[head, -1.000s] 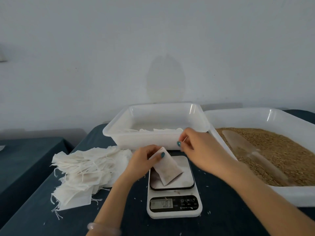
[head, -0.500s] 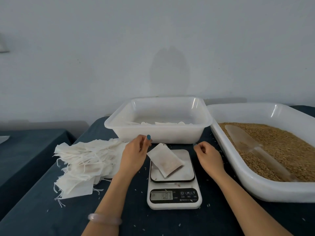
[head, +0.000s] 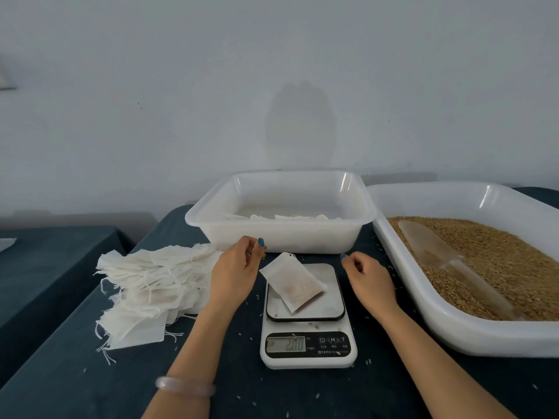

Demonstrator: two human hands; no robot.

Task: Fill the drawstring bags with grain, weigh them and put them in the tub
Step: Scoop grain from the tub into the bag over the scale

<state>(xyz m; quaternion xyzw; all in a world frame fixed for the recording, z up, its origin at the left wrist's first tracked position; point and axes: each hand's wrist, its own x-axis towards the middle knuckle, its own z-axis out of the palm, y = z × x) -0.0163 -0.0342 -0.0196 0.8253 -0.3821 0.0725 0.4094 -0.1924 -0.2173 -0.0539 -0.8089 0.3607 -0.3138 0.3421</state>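
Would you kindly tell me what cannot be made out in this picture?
Head view, scale display: digits blurred and small.
Head view, bags in the tub: mostly hidden by its near wall; number unknown.
Head view, grain tray: right end cut off by the frame edge.

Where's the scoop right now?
In the head view, the scoop lies on the grain inside the big tray on the right side, to the right of the scale, with its handle toward the person.
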